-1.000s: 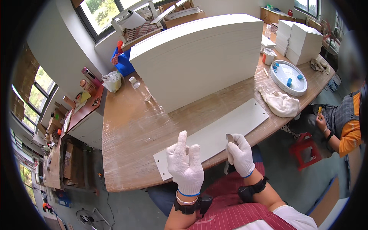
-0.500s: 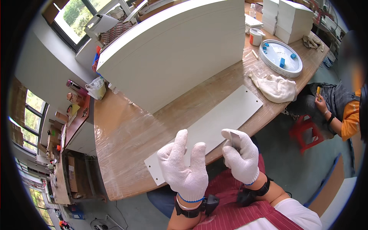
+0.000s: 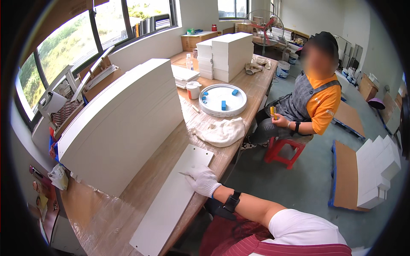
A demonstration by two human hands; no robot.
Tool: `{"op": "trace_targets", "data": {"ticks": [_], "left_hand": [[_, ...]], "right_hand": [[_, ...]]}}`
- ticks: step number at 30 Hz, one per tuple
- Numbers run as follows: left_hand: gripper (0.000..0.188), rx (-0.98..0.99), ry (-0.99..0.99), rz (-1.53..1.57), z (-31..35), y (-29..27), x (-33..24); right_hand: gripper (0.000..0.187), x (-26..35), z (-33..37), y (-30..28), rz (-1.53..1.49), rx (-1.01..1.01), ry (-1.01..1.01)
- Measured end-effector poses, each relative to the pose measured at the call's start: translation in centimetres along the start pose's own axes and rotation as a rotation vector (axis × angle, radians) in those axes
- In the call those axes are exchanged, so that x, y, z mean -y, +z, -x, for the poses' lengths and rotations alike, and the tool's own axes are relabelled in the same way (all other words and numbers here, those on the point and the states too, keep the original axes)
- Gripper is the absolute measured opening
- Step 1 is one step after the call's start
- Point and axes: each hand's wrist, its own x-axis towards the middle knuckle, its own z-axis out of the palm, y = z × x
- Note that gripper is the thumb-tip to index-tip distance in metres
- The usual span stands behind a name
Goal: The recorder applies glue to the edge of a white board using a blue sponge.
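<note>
My right hand (image 3: 203,180), in a white knitted glove, is closed on a thin grey blade-like piece (image 3: 184,173) whose tip sticks out past the fingers. It is over the far half of a long white panel (image 3: 171,205); whether the piece touches the surface I cannot tell. Small holes show near the panel's ends, and it lies flat along the table's near edge. Just beyond it a crumpled white cloth (image 3: 221,133) rests on the table. My left hand is out of the picture.
A tall stack of white panels (image 3: 128,123) stands left on the plastic-covered table (image 3: 100,217). Farther along are a round white lid (image 3: 205,108) with blue blocks, a small tub (image 3: 193,91) and more stacked boards (image 3: 232,57). A co-worker (image 3: 299,102) sits right on a red stool (image 3: 284,152).
My view has swung up and to the right. My right hand has reached out over the panel with the thin grey piece. My left hand, open before, has left the picture.
</note>
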Motion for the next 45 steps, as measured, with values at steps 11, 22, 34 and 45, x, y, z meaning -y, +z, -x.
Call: {"op": "trace_targets", "data": {"ticks": [11, 22, 34, 45], "left_hand": [[0.046, 0.104, -0.001, 0.314, 0.6, 2.2, -0.6], [0.051, 0.306, -0.549, 0.943, 2.9, 0.7, 2.6], [0.044, 0.258, -0.639, 1.714, 2.1, 4.0, 1.2], [0.090, 0.547, -0.681, 1.995, -2.1, 4.1, 2.3]], "right_hand": [[0.026, 10.0, 6.6, 15.9, 0.140, 0.476, -0.387], [0.018, 12.7, 1.5, 16.0, -0.025, 0.418, -0.259], [0.024, 12.6, 3.5, 13.0, 0.107, 0.354, -0.329], [0.023, 19.7, 9.0, 18.8, 0.213, 0.480, -0.670]]}}
